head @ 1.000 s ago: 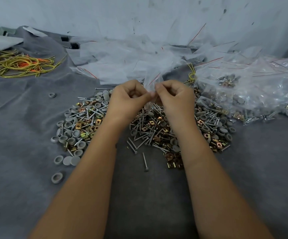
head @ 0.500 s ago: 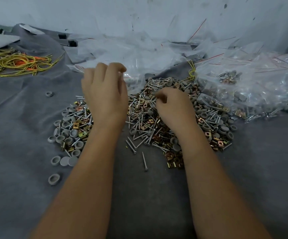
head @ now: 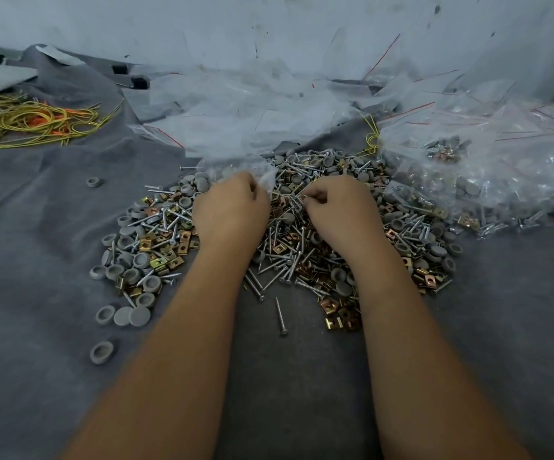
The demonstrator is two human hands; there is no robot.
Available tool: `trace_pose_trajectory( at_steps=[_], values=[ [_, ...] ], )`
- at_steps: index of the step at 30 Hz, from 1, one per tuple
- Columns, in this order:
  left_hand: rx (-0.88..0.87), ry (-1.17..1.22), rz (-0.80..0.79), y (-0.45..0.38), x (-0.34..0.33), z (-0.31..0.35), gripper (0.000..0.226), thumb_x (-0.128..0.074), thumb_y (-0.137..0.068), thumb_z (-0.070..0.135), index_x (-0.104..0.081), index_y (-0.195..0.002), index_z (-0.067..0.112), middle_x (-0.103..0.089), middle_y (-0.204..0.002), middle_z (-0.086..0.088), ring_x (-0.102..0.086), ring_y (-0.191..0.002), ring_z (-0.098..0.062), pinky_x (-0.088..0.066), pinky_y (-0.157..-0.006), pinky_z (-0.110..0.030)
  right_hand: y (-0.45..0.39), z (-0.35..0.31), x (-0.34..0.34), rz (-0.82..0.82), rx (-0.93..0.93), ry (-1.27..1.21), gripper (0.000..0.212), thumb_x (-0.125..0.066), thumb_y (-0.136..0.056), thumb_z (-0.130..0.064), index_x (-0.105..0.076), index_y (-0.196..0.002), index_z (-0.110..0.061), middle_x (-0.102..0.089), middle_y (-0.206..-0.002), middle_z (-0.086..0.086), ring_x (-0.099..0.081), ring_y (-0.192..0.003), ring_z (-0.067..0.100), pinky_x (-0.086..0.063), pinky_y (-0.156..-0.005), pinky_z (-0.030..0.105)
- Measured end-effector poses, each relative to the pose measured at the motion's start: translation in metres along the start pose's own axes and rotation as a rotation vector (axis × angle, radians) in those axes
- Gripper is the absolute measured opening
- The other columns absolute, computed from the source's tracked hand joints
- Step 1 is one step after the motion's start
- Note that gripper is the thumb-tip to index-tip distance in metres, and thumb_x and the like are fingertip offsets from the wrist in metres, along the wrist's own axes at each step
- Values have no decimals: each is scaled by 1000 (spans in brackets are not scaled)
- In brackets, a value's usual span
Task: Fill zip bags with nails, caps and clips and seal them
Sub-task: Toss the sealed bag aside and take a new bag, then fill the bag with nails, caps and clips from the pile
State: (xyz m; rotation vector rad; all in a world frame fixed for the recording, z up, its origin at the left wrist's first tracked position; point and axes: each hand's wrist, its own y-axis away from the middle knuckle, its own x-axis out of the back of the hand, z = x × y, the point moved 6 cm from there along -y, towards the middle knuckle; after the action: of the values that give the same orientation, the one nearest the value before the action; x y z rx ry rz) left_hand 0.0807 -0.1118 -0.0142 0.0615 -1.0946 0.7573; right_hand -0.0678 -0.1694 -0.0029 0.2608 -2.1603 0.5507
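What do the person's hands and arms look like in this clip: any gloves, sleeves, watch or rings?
Both are bare. The left hand and right hand wear no gloves, and both forearms are uncovered up to the frame's bottom edge, with no sleeve in view. No watch, bracelet or markings show at either wrist. The fingers curl away from the camera, so rings cannot be ruled out.

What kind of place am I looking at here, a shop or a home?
Probably a small hardware-packing workbench: a grey cloth carries a mixed heap of screws, caps and clips, with empty zip bags and filled bags behind.

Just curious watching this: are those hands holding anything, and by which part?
Left hand grips a clear zip bag by its edge; right hand pinches nails by their shafts.
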Motion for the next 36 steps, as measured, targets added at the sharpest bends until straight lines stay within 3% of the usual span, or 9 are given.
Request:
trace_pose_trajectory(
  at_steps=[3,5,9,13,15,18,24,29,36],
  values=[
    [58,29,34,-1,2,-4,26,-43,-96,33,-65,-98,20,-49,-64,3,-43,-60,-21,-27,-52,-27,0,-3,3,59,29,-30,21,-54,-94,-17,-75,-100,-17,-72,-95,2,-64,-86,21,-54,-80,38],
    [40,90,35,-2,3,-1,27,-42,-97,33,-66,-97,19,-61,-73,-2,-48,-60,-21,-27,-50,-26,-1,-6,7,133,61,-96,22,-57,-95,-21,-74,-108,-22,-69,-103,1,-62,-93,18,-51,-82,33],
    [-86,167,-19,1,2,11,28,-48,-97,30,-61,-121,34,-69,-89,-4,-61,-76,-26,-46,-63,-32,1,-9,12,196,61,-398,19,-61,-94,-22,-73,-109,-24,-69,-100,-11,-61,-92,2,-48,-81,18],
    [-151,151,-173,6,-9,17,31,-52,-95,44,-63,-123,38,-72,-97,-1,-66,-88,-24,-54,-79,-37,0,-11,8,113,13,-668,10,-60,-93,-15,-67,-92,-22,-72,-88,0,-67,-86,13,-56,-81,36],
    [-160,159,-160,6,-8,19,31,-55,-92,46,-64,-120,37,-71,-93,-1,-65,-89,-24,-52,-80,-37,0,-15,6,52,36,-733,14,-56,-96,-17,-63,-85,-23,-73,-82,3,-65,-72,12,-56,-70,32],
    [-179,203,-126,7,-5,21,29,-59,-88,40,-65,-115,31,-65,-85,0,-63,-90,-26,-50,-78,-36,3,-16,2,-19,28,-693,17,-50,-98,-19,-58,-83,-24,-73,-80,1,-53,-53,-4,-44,-52,16],
    [-162,255,-189,7,-10,20,27,-55,-91,32,-68,-113,25,-68,-79,2,-64,-76,-20,-51,-67,-32,3,-11,2,39,-14,-564,13,-52,-96,-25,-60,-86,-25,-66,-88,-6,-61,-78,14,-54,-74,38],
    [-135,296,-166,6,-11,18,19,-53,-94,29,-70,-100,25,-60,-61,12,-57,-60,-8,-37,-54,-26,2,-9,18,247,3,-664,17,-66,-89,-25,-68,-82,-41,-60,-101,-3,-55,-85,4,-46,-77,20],
    [-58,434,-101,2,-8,11,6,-59,-83,28,-63,-83,23,-60,-56,12,-57,-60,-6,-43,-56,-26,-1,-8,16,200,5,-716,14,-65,-87,-14,-74,-79,-21,-70,-69,-9,-66,-76,1,-49,-71,15]
  ],
)
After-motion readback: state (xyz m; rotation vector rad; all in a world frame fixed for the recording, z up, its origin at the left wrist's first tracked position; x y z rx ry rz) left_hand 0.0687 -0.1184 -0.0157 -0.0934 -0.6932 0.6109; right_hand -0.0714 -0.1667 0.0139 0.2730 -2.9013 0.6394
